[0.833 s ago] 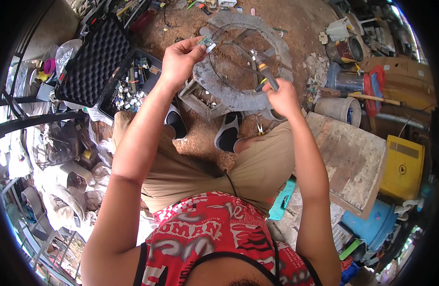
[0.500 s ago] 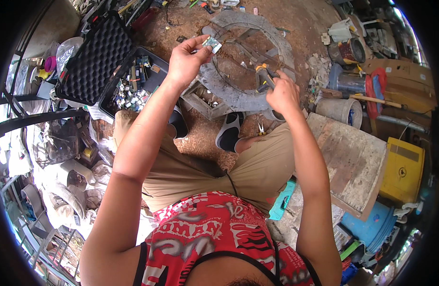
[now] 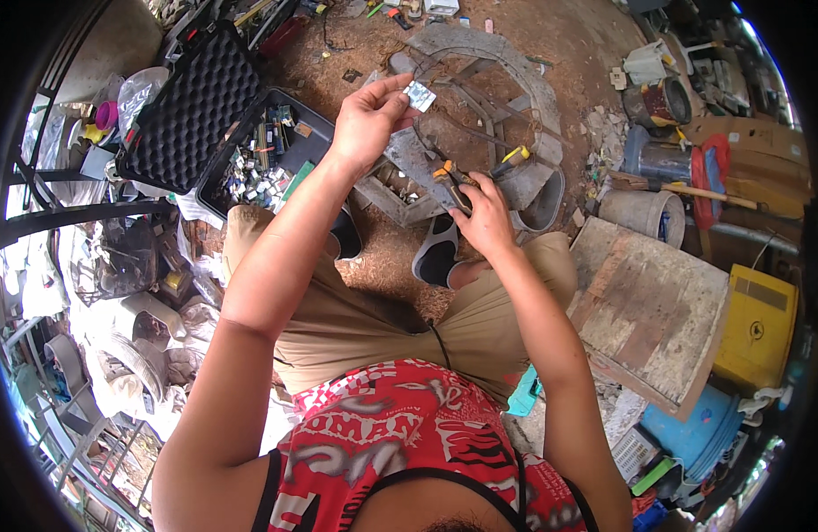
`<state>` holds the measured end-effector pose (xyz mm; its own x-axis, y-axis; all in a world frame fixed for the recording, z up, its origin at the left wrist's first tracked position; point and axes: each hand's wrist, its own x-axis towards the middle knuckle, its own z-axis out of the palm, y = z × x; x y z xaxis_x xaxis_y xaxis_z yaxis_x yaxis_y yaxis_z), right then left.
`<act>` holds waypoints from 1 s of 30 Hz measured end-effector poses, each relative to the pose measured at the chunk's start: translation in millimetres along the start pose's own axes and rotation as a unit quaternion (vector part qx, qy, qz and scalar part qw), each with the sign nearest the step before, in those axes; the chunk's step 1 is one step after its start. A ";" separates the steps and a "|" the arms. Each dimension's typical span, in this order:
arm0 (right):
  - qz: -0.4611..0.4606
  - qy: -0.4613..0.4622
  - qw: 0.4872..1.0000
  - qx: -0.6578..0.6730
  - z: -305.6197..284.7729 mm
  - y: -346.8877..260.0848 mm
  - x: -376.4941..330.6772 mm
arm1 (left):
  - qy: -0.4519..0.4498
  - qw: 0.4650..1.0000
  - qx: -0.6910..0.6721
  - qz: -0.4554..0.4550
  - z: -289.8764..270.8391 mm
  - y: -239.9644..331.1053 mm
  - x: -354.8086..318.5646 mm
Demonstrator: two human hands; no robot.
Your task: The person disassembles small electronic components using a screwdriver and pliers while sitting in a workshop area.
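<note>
While sat low over bare dirt, knees wide in tan shorts (image 3: 356, 328) and a red printed top (image 3: 400, 452), both arms stretched out front. Left hand (image 3: 366, 120) raised a bit, thumb and fingertips pinched on a small silvery flat piece (image 3: 420, 95), held up above the work and clear of everything under it. Looks like a little metal plate or chip, too small to tell more. Right hand (image 3: 484, 217) lower and nearer the body, curled tight round a pair of pliers (image 3: 475, 173) with orange-and-yellow grips, nose end aimed away and up toward the silvery bit but not touching it. Can't tell if the pliers' tips are nipping anything.

Straight ahead, a grey concrete ring (image 3: 507, 84) lying on the ground with thin metal rods crossing inside it, just past both hands. Black sandals (image 3: 436, 253) planted right below the ring. Off to the left, an open black case (image 3: 192, 111) with egg-crate foam in the lid, and a tray half (image 3: 258, 160) stuffed with small electronic parts. Over on the right, a worn wooden board (image 3: 653, 310), a yellow box (image 3: 755, 332), a grey bucket (image 3: 644, 213) and a blue tub (image 3: 693, 426) further down. Scrap and plastic bags (image 3: 125, 293) piled along the left edge.
</note>
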<state>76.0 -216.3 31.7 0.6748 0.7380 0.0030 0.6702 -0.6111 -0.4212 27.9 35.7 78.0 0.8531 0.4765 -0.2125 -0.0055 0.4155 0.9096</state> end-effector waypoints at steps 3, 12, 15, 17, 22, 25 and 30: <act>0.004 0.012 1.000 0.011 -3.2 -1.1 -4.1 | -0.004 1.000 0.000 -0.005 2.7 -1.4 0.5; 0.107 0.130 0.888 0.428 -41.6 -41.3 29.2 | -0.156 0.984 0.078 -0.048 21.5 -27.8 -19.2; 0.106 0.072 0.870 0.476 -46.1 -22.7 30.0 | -0.180 0.979 0.065 -0.068 36.2 -47.9 -38.2; 0.149 0.063 0.861 0.483 -64.0 -10.8 24.2 | -0.186 0.978 0.088 -0.026 36.5 -57.6 -43.3; 0.229 0.208 0.808 0.501 -121.8 71.6 -0.9 | -0.067 0.799 0.586 0.113 5.8 -19.9 -8.4; 0.286 0.252 0.793 0.475 -128.2 142.9 -20.0 | 0.068 0.779 0.613 0.112 -27.7 -18.9 17.8; 0.449 0.258 0.789 0.332 -105.2 198.4 -60.9 | 0.063 0.767 0.627 0.121 -37.3 -45.1 24.2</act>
<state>200.4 -412.5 43.3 0.9360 -0.2252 -0.2703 -0.3427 -0.4095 -0.8455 29.3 57.4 18.5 0.8482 0.5268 0.0559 0.4181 -0.7305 0.5399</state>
